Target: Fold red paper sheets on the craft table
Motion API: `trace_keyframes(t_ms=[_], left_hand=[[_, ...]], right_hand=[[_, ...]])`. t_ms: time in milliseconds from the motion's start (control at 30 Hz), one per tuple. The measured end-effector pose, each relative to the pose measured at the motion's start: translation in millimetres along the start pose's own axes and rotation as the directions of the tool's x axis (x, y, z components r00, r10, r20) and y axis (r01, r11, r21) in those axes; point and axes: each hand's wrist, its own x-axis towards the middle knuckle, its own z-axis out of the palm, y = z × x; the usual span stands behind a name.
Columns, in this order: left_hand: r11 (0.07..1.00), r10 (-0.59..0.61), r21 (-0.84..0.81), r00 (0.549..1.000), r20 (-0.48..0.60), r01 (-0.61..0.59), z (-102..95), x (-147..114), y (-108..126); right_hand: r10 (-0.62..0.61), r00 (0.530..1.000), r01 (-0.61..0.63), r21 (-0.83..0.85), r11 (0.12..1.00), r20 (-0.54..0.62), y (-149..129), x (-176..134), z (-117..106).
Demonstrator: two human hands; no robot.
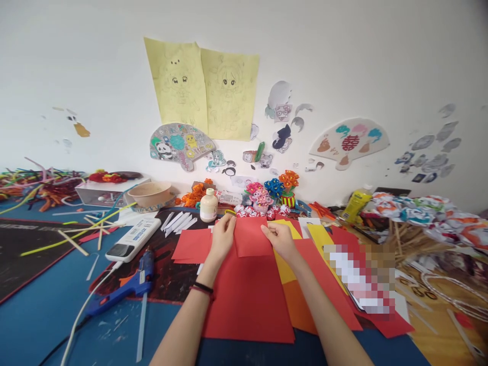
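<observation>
A small red sheet of paper [251, 237] is held up between my two hands. My left hand [223, 236] pinches its upper left corner. At its right edge, the fingers of my right hand [281, 239] close on the paper, with the thumb on the near side. Below it lies a large red sheet [247, 300] on the table. Another small red piece [192, 246] rests left of my left hand. Yellow paper [282, 267] and more red paper [310, 262] spread out under and beside my right hand.
A blue glue gun [131, 284], a white power bank [134, 239] with a cable and a cream bottle [208, 206] stand or lie to the left. Pipe-cleaner flowers [274, 188] stand at the back. On the right are a yellow bottle [356, 203] and wrapped bundles [430, 213].
</observation>
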Motion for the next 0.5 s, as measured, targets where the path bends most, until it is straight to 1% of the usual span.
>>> trace_keyframes(t_ms=[100, 300, 500], left_hand=[[1.0, -0.023, 0.001, 1.0, -0.016, 0.023, 2.5, -0.2, -1.5], [0.999, -0.04, -0.016, 0.999, 0.03, 0.04, 7.4, -2.1, -3.7], [0.999, -0.039, -0.007, 0.999, -0.003, 0.038, 3.8, -2.8, 2.1]], right_hand=[[-0.015, 1.0, 0.015, -0.026, 1.0, -0.009, -2.5, -0.4, 0.0], [-0.026, 0.997, 0.022, -0.052, 0.998, -0.077, -5.2, 0.4, -2.3], [-0.055, 0.994, 0.05, -0.055, 0.997, -0.093, -10.9, -1.2, 1.2]])
